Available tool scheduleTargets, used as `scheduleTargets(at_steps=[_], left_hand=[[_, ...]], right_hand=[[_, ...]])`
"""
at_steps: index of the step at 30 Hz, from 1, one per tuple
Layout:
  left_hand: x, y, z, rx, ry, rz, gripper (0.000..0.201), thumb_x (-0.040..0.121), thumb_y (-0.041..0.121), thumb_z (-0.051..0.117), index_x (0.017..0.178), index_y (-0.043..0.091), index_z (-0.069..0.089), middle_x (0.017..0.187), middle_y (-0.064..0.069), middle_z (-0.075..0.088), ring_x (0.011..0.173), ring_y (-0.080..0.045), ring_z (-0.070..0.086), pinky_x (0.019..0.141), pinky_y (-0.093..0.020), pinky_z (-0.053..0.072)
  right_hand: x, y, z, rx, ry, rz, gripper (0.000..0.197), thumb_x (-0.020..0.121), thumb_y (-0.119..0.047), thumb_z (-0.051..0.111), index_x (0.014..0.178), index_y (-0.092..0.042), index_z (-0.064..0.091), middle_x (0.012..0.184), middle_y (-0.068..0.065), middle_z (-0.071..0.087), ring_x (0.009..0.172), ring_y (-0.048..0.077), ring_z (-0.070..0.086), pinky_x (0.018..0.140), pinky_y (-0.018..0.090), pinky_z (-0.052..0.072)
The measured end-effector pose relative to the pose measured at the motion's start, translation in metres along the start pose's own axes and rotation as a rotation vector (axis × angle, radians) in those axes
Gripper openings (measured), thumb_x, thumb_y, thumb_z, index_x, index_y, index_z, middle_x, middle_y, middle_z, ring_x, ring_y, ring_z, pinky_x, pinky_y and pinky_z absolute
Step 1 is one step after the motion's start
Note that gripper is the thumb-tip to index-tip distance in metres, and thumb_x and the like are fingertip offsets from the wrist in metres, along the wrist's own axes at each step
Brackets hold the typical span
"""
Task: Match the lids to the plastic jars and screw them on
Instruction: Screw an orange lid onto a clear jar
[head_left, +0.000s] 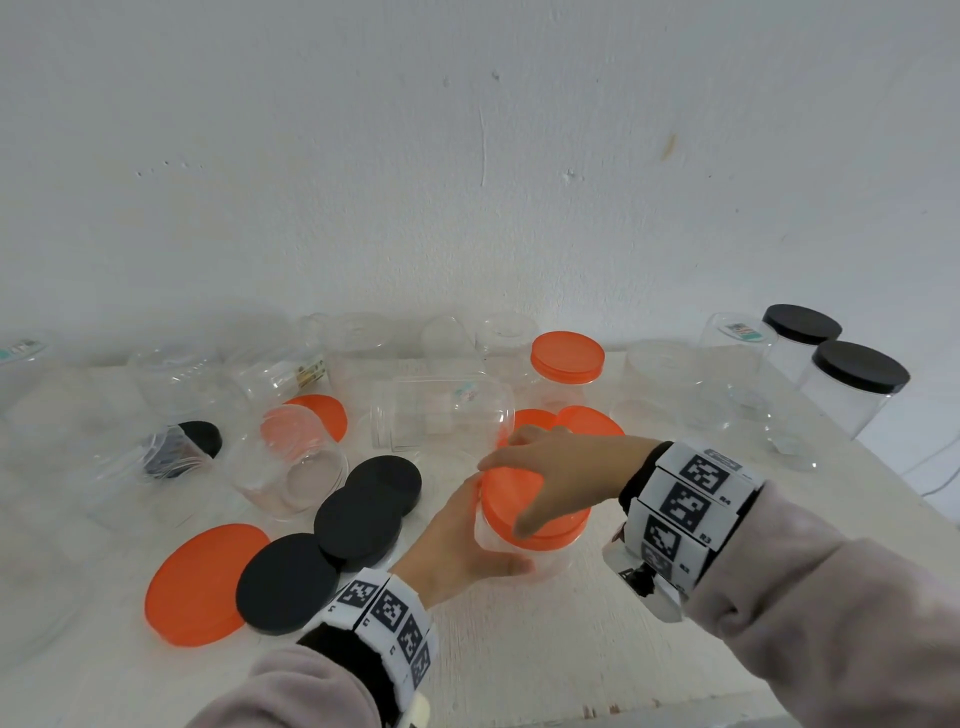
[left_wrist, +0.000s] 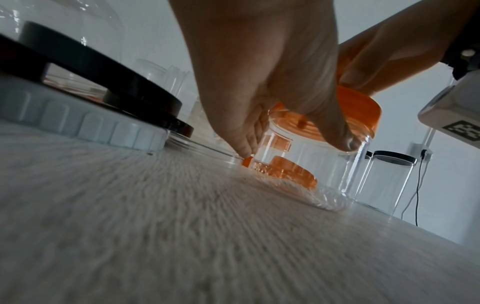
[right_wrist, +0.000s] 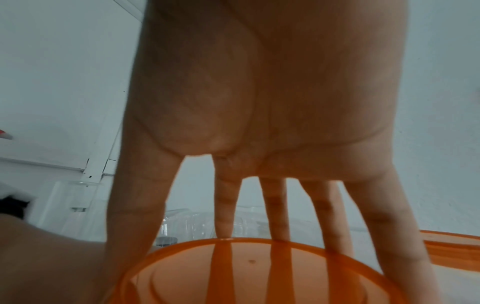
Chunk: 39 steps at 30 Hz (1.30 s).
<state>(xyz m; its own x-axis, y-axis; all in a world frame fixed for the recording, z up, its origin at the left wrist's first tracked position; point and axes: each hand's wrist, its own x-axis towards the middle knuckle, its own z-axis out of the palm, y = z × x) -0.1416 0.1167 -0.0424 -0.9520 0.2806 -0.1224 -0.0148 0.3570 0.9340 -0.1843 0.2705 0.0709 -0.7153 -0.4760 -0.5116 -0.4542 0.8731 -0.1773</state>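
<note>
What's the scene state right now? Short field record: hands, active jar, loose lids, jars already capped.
left hand: grips the clear jar by its side
right hand: fingers spread round the orange lid on that jar
loose lids: large orange lid, three black lids
capped: two black-lidded jars, one orange-lidded jar
surface: white table

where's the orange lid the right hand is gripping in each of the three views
Head view: the orange lid sits right of centre, low in the picture, on the clear jar that the left hand holds.
Left wrist view: right of centre, upper middle, its rim showing beyond the left hand.
Right wrist view: bottom centre, seen through from below.
Shared landmark: the right hand spread over the lid.
</note>
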Motion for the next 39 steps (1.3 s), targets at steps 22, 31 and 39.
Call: scheduleTargets(at_steps=[22, 31, 39], left_hand=[[0.001, -0.004, 0.002, -0.040, 0.011, 0.058, 0.084, 0.065, 0.023, 0.088, 0.125, 0.046, 0.033, 0.127, 0.026, 0.047, 0.112, 0.019, 0.043, 0.083, -0.003, 0.038], [0.000, -0.002, 0.001, 0.009, 0.018, 0.024, 0.095, 0.065, 0.027, 0.087, 0.139, 0.033, 0.028, 0.135, 0.014, 0.044, 0.124, -0.006, 0.044, 0.104, -0.027, 0.037], [-0.002, 0.000, 0.001, -0.005, 0.027, 0.043, 0.091, 0.066, 0.021, 0.088, 0.136, 0.036, 0.032, 0.135, 0.014, 0.047, 0.125, -0.005, 0.045, 0.106, -0.030, 0.038]], right_hand=[[0.003, 0.007, 0.004, -0.053, 0.062, 0.117, 0.098, 0.068, -0.075, 0.061, 0.148, -0.036, 0.021, 0.139, 0.000, 0.032, 0.121, 0.026, 0.045, 0.090, 0.040, 0.046], [0.002, 0.005, 0.004, -0.017, 0.022, 0.020, 0.095, 0.069, -0.058, 0.073, 0.145, -0.049, 0.017, 0.145, -0.008, 0.025, 0.131, 0.026, 0.026, 0.100, 0.047, 0.037], [0.006, -0.002, 0.016, -0.044, 0.156, 0.186, 0.102, 0.065, -0.077, 0.063, 0.147, -0.030, 0.023, 0.134, 0.004, 0.038, 0.121, 0.032, 0.043, 0.088, 0.041, 0.046]])
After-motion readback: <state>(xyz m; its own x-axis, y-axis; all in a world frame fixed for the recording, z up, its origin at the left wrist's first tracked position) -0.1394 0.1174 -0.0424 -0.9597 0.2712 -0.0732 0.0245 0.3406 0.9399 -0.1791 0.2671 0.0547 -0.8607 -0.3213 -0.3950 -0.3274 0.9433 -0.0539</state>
